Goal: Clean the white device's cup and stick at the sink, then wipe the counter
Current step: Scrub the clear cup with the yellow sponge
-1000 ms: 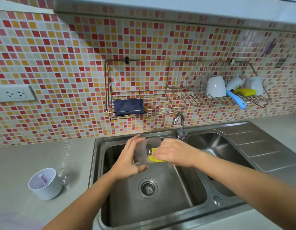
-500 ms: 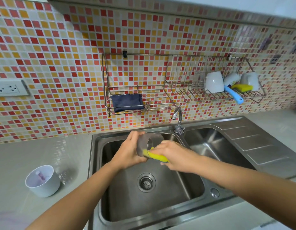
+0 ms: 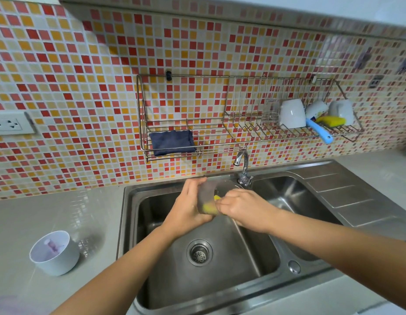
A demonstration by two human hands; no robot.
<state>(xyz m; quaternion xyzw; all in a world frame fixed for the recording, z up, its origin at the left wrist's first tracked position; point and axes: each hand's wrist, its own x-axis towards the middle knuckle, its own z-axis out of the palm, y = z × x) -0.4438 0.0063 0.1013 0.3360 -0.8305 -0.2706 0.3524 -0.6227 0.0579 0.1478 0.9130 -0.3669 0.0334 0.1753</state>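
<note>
Two hands met over the left basin of the sink (image 3: 231, 271). Your left hand (image 3: 188, 211) was wrapped round the smoky, see-through cup (image 3: 211, 189), which lay on its side just below the tap (image 3: 243, 164). Your right hand (image 3: 245, 208) was closed on a yellow sponge (image 3: 207, 208) pushed into the cup's mouth.

The cup looked light and stiff, likely plastic. Wet, it would turn slippery, so a full wrap round the wall suited it better than a pinch at the rim. The sponge was soft and would squash to fit. I could not tell whether water was running.

The white device (image 3: 58, 261) stood well apart on the grey desk (image 3: 49, 212) to your left, with something pale purple inside it, perhaps the stick (image 3: 52, 245). The desk looked smooth and glossy. On the wall rack (image 3: 220, 133) lay a folded navy cloth (image 3: 172, 142), handy for wiping.
</note>
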